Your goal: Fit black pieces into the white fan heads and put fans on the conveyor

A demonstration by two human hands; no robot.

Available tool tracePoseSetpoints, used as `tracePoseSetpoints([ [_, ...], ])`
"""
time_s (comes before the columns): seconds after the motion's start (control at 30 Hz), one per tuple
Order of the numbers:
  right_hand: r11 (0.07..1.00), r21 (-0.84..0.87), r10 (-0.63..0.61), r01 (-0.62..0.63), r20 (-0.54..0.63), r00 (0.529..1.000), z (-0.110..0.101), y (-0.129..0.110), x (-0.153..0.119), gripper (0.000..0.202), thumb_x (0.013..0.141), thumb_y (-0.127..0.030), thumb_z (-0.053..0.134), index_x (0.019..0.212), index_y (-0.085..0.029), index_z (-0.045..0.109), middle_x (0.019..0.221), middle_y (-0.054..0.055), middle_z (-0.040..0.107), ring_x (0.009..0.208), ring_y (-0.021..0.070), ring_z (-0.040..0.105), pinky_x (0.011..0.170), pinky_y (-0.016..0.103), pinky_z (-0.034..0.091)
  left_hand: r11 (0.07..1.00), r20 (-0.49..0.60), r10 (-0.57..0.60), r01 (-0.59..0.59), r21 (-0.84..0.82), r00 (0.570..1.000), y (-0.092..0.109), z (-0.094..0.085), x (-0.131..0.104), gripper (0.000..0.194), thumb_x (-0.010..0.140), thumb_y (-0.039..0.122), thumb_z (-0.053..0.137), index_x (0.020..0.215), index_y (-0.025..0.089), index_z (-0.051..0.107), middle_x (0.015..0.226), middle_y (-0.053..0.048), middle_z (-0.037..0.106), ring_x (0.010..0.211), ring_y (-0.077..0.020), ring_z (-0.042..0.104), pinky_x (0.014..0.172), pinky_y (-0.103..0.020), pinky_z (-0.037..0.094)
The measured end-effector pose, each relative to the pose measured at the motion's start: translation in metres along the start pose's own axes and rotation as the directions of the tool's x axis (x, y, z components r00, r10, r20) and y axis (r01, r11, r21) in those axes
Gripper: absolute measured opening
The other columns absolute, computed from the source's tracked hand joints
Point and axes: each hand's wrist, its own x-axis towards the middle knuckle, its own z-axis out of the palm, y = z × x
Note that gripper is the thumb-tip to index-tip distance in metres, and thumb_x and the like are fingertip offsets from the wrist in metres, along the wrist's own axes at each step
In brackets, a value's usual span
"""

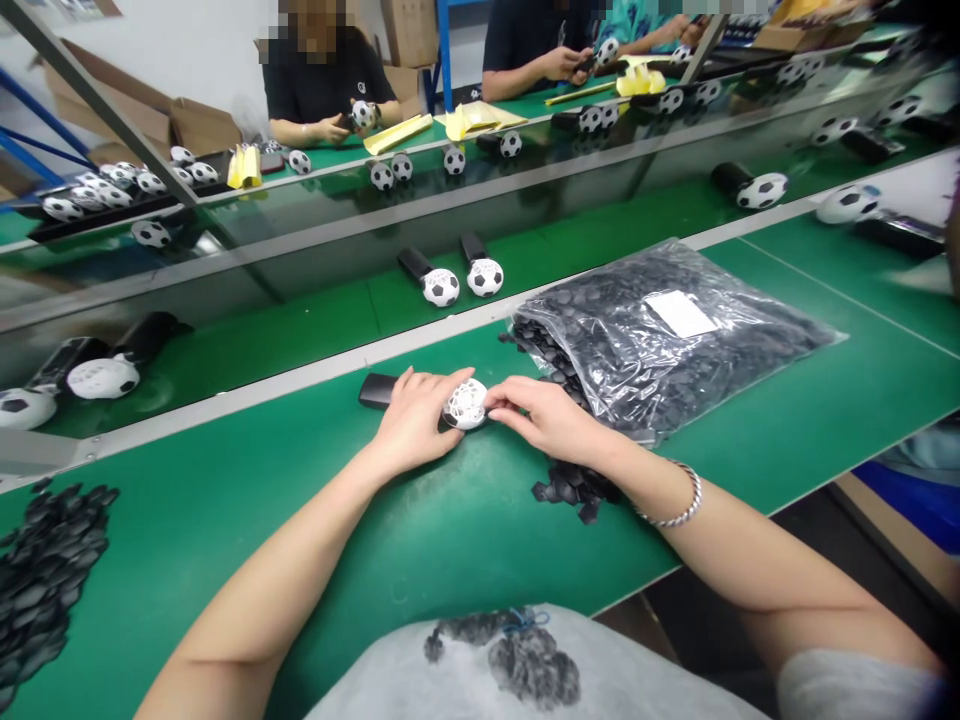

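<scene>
Head view: the ball (466,402) sits on the green table (300,500) between both hands, its black handle (374,391) pointing left. The left hand (415,415) is part-curled, thumb and fingers gripping the ball. The right hand (551,415) pinches nearly closed at the ball's edge; whether it holds a piece is too small to tell. Caution: a slack left grip could let the ball turn under off-centre pressure. The right forearm, passing over loose pieces (574,488) beside the bag (675,330), could scatter them.
</scene>
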Motion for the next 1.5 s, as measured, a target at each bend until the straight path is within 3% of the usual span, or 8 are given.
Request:
tracePoseSetpoints([
  [0.2,0.999,0.035,-0.006,0.007,-0.039,0.999,0.0,-0.002,0.0,0.015,0.087,-0.019,0.047,0.089,-0.019,0.062,0.086,0.005,0.062,0.082,0.0166,0.058,0.075,0.03,0.047,1.0,-0.012,-0.017,0.017,0.006,1.0,0.0,0.002,0.001,0.07,0.068,0.031,0.064,0.132,0.028,0.036,0.115,-0.004,0.057,0.109,-0.0249,0.047,0.105,-0.05,0.02],
  [0.5,0.894,0.395,0.248,-0.212,-0.043,0.968,0.018,0.004,0.004,0.011,0.077,-0.027,0.062,0.077,-0.016,0.062,0.07,0.0,0.059,0.062,0.0118,0.054,0.059,0.024,0.045,0.996,-0.053,-0.076,0.073,-0.046,0.996,0.001,0.005,0.002,0.076,0.067,0.067,0.056,0.125,0.019,0.047,0.111,-0.01,0.06,0.107,-0.0264,0.05,0.106,-0.051,0.019],
  [0.8,0.863,0.443,0.306,-0.242,-0.078,0.949,0.023,0.005,0.006,0.018,0.071,-0.029,0.067,0.067,-0.016,0.055,0.065,-0.003,0.049,0.055,0.0085,0.045,0.052,0.022,0.039,0.996,-0.072,-0.08,0.076,-0.051,0.994,0.0,0.006,0.002,0.07,0.068,0.06,0.059,0.122,0.017,0.05,0.111,-0.009,0.061,0.107,-0.0263,0.05,0.106,-0.051,0.02],
  [1.07,0.784,0.537,0.34,-0.312,0.049,0.939,0.023,0.009,0.011,0.021,0.07,-0.03,0.065,0.072,-0.017,0.048,0.063,-0.004,0.047,0.057,0.0095,0.046,0.055,0.023,0.041,0.985,-0.102,-0.156,0.146,-0.096,0.983,0.008,0.007,0.004,0.059,0.064,0.048,0.068,0.115,0.022,0.055,0.107,-0.005,0.063,0.102,-0.0249,0.052,0.106,-0.049,0.022],
  [1.13,0.847,0.427,0.305,-0.316,0.096,0.947,0.013,0.013,0.009,0.021,0.071,-0.032,0.066,0.074,-0.018,0.05,0.065,-0.003,0.05,0.06,0.0107,0.048,0.056,0.023,0.042,0.984,-0.104,-0.154,0.143,-0.102,0.983,0.007,0.007,0.004,0.06,0.063,0.048,0.069,0.115,0.022,0.055,0.107,-0.004,0.063,0.103,-0.025,0.052,0.107,-0.05,0.021],
  [1.2,0.936,0.142,0.306,-0.322,0.126,0.944,0.0,0.018,0.006,0.023,0.068,-0.033,0.07,0.077,-0.018,0.056,0.072,0.0,0.054,0.064,0.013,0.051,0.056,0.024,0.041,0.986,-0.077,-0.131,0.122,-0.112,0.988,0.004,0.005,0.004,0.062,0.064,0.049,0.067,0.118,0.021,0.053,0.11,-0.006,0.062,0.107,-0.026,0.05,0.108,-0.052,0.016],
  [1.3,0.886,-0.302,0.4,-0.353,0.111,0.91,-0.017,0.025,0.0,0.021,0.068,-0.028,0.072,0.084,-0.02,0.061,0.084,0.005,0.058,0.069,0.017,0.055,0.053,0.025,0.038,0.988,0.024,-0.076,0.078,-0.13,0.997,0.001,-0.002,0.002,0.066,0.065,0.047,0.067,0.123,0.021,0.049,0.121,-0.007,0.057,0.122,-0.031,0.038,0.108,-0.057,0.007],
  [1.5,0.849,-0.447,0.391,-0.283,0.171,0.904,-0.019,0.023,-0.002,0.008,0.074,-0.016,0.066,0.081,-0.017,0.063,0.082,0.007,0.062,0.07,0.0193,0.058,0.06,0.028,0.042,0.978,0.128,-0.101,0.123,-0.17,0.987,0.011,-0.004,-0.006,0.072,0.07,0.035,0.065,0.134,0.022,0.033,0.142,-0.01,0.034,0.136,-0.0377,0.003,0.101,-0.068,0.009],
])
